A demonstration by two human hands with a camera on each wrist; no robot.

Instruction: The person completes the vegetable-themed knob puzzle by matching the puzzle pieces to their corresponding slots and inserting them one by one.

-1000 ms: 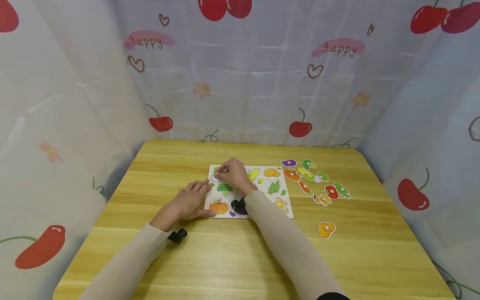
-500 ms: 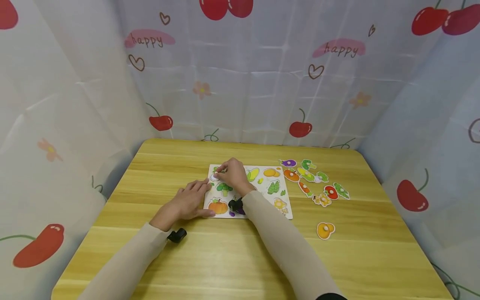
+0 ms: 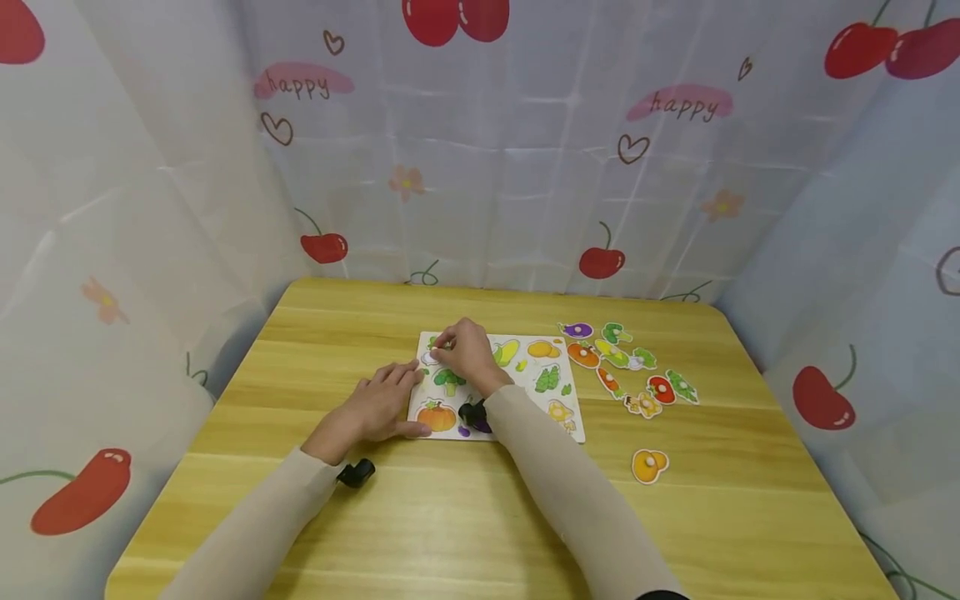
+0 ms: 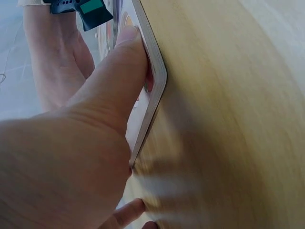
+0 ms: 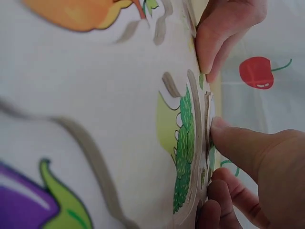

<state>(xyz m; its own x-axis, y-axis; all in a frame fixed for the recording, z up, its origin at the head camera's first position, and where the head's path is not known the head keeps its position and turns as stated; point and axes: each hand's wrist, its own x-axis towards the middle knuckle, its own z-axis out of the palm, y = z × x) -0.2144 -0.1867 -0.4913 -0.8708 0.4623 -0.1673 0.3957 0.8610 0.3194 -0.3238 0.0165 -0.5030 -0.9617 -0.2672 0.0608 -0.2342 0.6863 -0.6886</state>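
Observation:
A white wooden vegetable puzzle board (image 3: 510,425) lies on the table, with recessed pictures of a pumpkin, broccoli, corn and others. My right hand (image 3: 468,352) reaches over its far left part and pinches a white-and-green puzzle piece (image 5: 209,114) with thumb and fingers. That piece sits right at the board's surface; the fingers hide much of it. My left hand (image 3: 380,402) rests along the board's left edge, fingers spread and thumb (image 4: 126,40) lying over the near left corner. In the right wrist view, fingertips of the left hand touch the board's edge close by.
To the right of the board lie several loose vegetable pieces, among them an eggplant (image 3: 577,330), a tomato (image 3: 662,388) and a carrot (image 3: 609,382). An orange round-shaped piece (image 3: 648,467) lies alone nearer the front. A cherry-print curtain (image 3: 480,208) encloses the table.

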